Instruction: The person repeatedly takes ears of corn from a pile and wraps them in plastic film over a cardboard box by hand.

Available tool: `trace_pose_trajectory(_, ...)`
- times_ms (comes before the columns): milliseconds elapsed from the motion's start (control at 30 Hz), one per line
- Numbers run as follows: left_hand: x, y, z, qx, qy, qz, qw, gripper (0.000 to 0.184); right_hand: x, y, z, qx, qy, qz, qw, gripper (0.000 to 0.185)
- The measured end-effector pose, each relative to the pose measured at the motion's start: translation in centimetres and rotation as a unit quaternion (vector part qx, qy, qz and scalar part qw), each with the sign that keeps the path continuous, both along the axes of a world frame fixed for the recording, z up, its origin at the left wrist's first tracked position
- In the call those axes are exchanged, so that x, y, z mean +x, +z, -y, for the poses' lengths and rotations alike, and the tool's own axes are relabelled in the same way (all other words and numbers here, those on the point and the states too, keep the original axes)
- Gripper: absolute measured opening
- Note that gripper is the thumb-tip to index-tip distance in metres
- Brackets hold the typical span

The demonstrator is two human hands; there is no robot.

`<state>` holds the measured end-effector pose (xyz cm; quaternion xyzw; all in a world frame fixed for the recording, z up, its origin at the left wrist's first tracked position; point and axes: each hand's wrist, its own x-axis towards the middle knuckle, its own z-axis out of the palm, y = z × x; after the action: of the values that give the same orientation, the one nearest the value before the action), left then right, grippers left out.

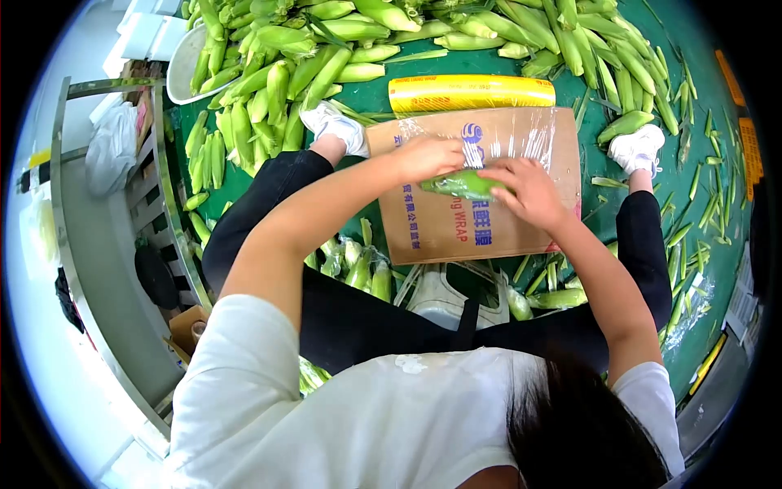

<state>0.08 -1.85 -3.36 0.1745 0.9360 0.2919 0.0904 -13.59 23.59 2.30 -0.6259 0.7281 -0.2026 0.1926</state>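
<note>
A green corn ear point(460, 185) in clear film lies across the cardboard box point(505, 236) in front of me. My right hand point(525, 189) has its fingers over the ear's right end. Just above the ear's left end is my left hand point(432, 158), its fingers curled together; whether film is pinched in them is too small to tell. Shiny film covers the upper part of the box. A yellow roll point(472, 93) lies along the box's far edge.
Heaps of unwrapped corn point(342, 33) cover the green floor point(603, 220) ahead. A white basin point(183, 69) stands at the far left. Wrapped ears point(358, 269) lie near the white stool point(444, 295). Loose husks are scattered right; a metal rack point(110, 326) stands left.
</note>
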Motion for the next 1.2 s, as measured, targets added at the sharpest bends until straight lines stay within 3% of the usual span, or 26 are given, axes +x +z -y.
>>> trace_pose_trajectory(67, -4.8, 1.1, 0.9, -0.082, -0.058, -0.116, 0.988, 0.036, -1.8, -2.5, 2.5, -0.041, -0.043, -0.064, 0.996, 0.034)
trace_pose_trajectory(133, -8.2, 3.7, 2.9, -0.167, 0.0, -0.086, 0.982, 0.054, -4.0, -3.6, 5.9, -0.116, -0.086, -0.126, 0.982, 0.03)
trace_pose_trajectory(200, -10.4, 5.1, 6.6, -0.175, 0.106, -0.082, 0.975, 0.063, -6.1, -2.4, 9.0, -0.019, -0.166, -0.082, 0.982, 0.033)
trace_pose_trajectory(233, -11.3, 5.7, 8.0, -0.094, 0.151, -0.076, 0.981, 0.06, -6.5, -1.7, 10.2, 0.028, -0.208, -0.059, 0.976, 0.035)
trace_pose_trajectory(267, -12.4, 6.2, 9.0, -0.013, 0.194, -0.07, 0.978, 0.058, -5.3, -1.7, 10.7, 0.027, -0.178, -0.087, 0.98, 0.036)
trace_pose_trajectory(333, -13.6, 7.4, 8.0, 0.041, 0.23, -0.066, 0.97, 0.046, -1.6, -2.1, 10.4, 0.029, -0.115, -0.146, 0.982, 0.04)
trace_pose_trajectory(433, -14.8, 4.7, 4.6, 0.192, 0.127, 0.006, 0.973, 0.04, -0.3, -1.6, 9.9, 0.046, -0.078, -0.19, 0.978, 0.05)
trace_pose_trajectory(467, -14.5, 2.8, 3.1, 0.219, 0.089, 0.057, 0.97, 0.042, 0.0, -1.2, 9.9, 0.111, -0.059, -0.135, 0.983, 0.051)
trace_pose_trajectory(500, -13.4, 2.1, 0.5, 0.143, 0.119, 0.1, 0.977, 0.044, 0.2, -0.5, 9.9, 0.175, -0.041, -0.078, 0.981, 0.053)
trace_pose_trajectory(567, -11.6, 0.5, -3.1, -0.007, 0.111, 0.067, 0.992, 0.047, 0.3, 2.0, 9.6, 0.273, 0.006, -0.01, 0.962, 0.062)
trace_pose_trajectory(633, -10.5, -1.8, -4.2, -0.151, 0.04, -0.086, 0.984, 0.051, 0.8, 3.0, 10.5, 0.392, 0.099, 0.041, 0.914, 0.068)
trace_pose_trajectory(667, -9.9, -1.4, -5.2, -0.148, 0.038, -0.085, 0.985, 0.051, 0.9, 3.2, 10.2, 0.447, 0.149, 0.068, 0.879, 0.071)
trace_pose_trajectory(733, -8.1, 0.2, -6.5, -0.152, 0.034, -0.086, 0.984, 0.051, 5.7, -2.7, 7.3, 0.55, 0.273, 0.35, 0.708, 0.075)
trace_pose_trajectory(800, -7.4, 0.0, -7.4, -0.141, 0.056, -0.103, 0.983, 0.052, 9.3, 2.3, 2.0, 0.462, 0.311, 0.539, 0.633, 0.086)
trace_pose_trajectory(867, -5.6, -0.2, -9.5, -0.145, 0.091, -0.116, 0.978, 0.054, 11.6, 6.3, -1.8, 0.433, 0.366, 0.575, 0.589, 0.073)
trace_pose_trajectory(933, -2.0, -0.5, -12.9, -0.043, 0.109, -0.072, 0.99, 0.059, 9.5, 8.2, -6.7, 0.278, 0.228, 0.64, 0.679, 0.068)
trace_pose_trajectory(967, 0.9, -2.3, -15.5, 0.008, 0.137, -0.048, 0.989, 0.059, 7.7, 9.0, -8.8, 0.291, 0.115, 0.737, 0.6, 0.066)
trace_pose_trajectory(1033, 5.0, -1.3, -19.9, 0.193, 0.21, -0.023, 0.958, 0.058, 7.1, 9.0, -13.4, 0.074, -0.128, 0.857, 0.495, 0.083)
trace_pose_trajectory(1067, 6.6, 0.5, -21.7, 0.325, 0.247, -0.011, 0.913, 0.057, 6.3, 9.9, -14.4, -0.016, -0.141, 0.852, 0.503, 0.089)
trace_pose_trajectory(1133, 7.9, 2.2, -23.4, 0.428, 0.257, 0.157, 0.852, 0.054, 7.0, 12.5, -16.1, -0.126, -0.244, 0.858, 0.434, 0.089)
trace_pose_trajectory(1167, 7.8, 4.6, -23.7, 0.47, 0.198, 0.176, 0.842, 0.049, 7.7, 13.0, -17.1, -0.158, -0.243, 0.879, 0.379, 0.088)
trace_pose_trajectory(1200, 7.8, 7.0, -24.7, 0.364, 0.155, 0.163, 0.904, 0.048, 8.5, 13.1, -18.1, -0.19, -0.236, 0.897, 0.323, 0.087)
